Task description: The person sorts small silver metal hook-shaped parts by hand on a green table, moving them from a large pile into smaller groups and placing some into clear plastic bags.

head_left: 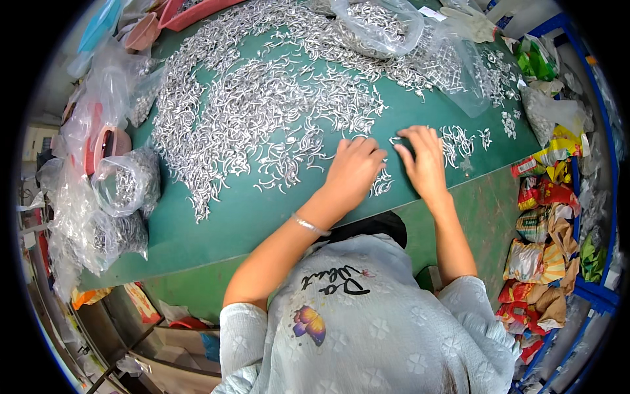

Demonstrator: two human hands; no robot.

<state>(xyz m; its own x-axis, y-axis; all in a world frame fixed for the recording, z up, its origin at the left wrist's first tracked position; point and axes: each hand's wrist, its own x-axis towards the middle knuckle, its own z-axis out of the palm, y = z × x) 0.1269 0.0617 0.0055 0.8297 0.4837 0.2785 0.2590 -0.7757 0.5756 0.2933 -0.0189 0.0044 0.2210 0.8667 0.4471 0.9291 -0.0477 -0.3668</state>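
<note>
Small curved silver metal pieces point(262, 98) lie in a wide heap over the green table point(216, 243). At the heap's near right edge is my left hand point(354, 167), its fingers curled down; whatever lies under the fingertips is hidden. To its right, my right hand point(423, 157) has thumb and fingers bent round a small silver metal piece point(395, 140). A short row of similar pieces point(380, 182) sits on the table between the hands, beside the left one. Another small group point(456, 143) lies just right of my right hand.
Clear plastic bags of metal pieces point(125, 184) stand along the table's left side. More bags point(380, 26) lie at the back, near a red tray point(190, 13). Coloured packages point(535, 256) and a blue rack point(597, 295) are at the right, past the table edge.
</note>
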